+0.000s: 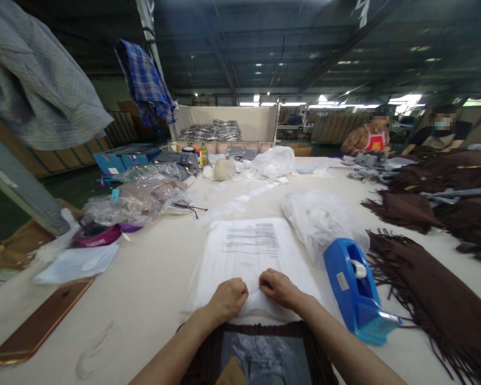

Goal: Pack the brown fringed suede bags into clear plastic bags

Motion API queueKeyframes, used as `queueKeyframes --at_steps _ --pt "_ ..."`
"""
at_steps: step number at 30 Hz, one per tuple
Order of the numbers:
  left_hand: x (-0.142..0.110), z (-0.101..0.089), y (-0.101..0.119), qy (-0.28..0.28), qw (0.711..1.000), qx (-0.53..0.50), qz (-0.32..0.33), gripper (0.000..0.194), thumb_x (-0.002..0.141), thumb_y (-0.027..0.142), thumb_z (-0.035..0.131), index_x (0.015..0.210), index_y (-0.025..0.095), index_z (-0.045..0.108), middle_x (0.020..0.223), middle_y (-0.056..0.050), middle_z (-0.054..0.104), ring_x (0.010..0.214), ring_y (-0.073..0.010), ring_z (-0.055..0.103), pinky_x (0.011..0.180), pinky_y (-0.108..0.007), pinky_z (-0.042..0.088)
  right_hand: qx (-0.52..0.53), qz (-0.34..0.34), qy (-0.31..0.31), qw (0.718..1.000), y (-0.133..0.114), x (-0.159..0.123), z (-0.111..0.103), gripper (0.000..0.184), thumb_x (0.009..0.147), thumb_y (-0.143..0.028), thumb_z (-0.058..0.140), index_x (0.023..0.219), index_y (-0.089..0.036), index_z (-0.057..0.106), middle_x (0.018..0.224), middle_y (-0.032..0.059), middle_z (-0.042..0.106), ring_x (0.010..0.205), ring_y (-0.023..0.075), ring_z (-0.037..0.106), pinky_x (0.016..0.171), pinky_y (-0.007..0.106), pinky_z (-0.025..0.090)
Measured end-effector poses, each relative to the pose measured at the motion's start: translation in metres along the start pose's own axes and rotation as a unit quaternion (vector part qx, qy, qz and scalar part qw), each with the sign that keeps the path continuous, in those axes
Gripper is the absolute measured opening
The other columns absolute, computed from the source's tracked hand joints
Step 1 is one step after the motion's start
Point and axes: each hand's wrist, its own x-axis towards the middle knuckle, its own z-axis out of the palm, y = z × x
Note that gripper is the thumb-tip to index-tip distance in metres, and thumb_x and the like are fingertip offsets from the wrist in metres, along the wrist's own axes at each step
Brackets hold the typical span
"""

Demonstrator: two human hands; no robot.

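My left hand (229, 298) and my right hand (278, 287) are side by side, fingers curled, pinching the near edge of a clear plastic bag with printed text (248, 251) that lies flat on the white table (152, 278). Just below my hands, a folded dark brown garment (260, 353) sits at the table's near edge, partly under the bag's open end. A blue tape dispenser (356, 291) stands just to the right of my right hand.
Brown fringed fabric (433, 299) spreads at the right. A crumpled plastic bag (320, 219) lies behind the dispenser. Tape rolls (100, 235) and plastic wrapping sit left, a phone (40, 323) near left. Two people work at the far right.
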Motion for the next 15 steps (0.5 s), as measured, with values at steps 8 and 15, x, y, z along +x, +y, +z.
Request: queueKeyframes --at_steps 8,15 --pt "-0.007 0.009 0.011 -0.014 0.999 0.02 0.035 0.016 0.079 0.016 0.05 0.089 0.015 0.063 0.099 -0.01 0.061 0.097 -0.023 0.055 0.084 -0.034 0.042 0.03 0.004 0.009 1.0 0.003 0.002 0.004 0.002 0.079 -0.013 0.058 0.08 -0.015 0.059 0.082 -0.0007 0.058 0.079 0.0135 0.055 0.077 0.033 0.045" --pt "0.007 0.002 0.007 0.013 0.998 -0.039 -0.042 0.014 0.08 0.014 0.052 0.078 0.014 0.066 0.084 -0.006 0.065 0.084 -0.0174 0.058 0.077 -0.027 0.042 0.097 0.01 0.04 0.994 0.002 -0.006 -0.01 0.016 0.086 -0.023 0.047 0.084 -0.015 0.062 0.079 0.0019 0.062 0.076 0.0142 0.058 0.07 0.027 0.045"
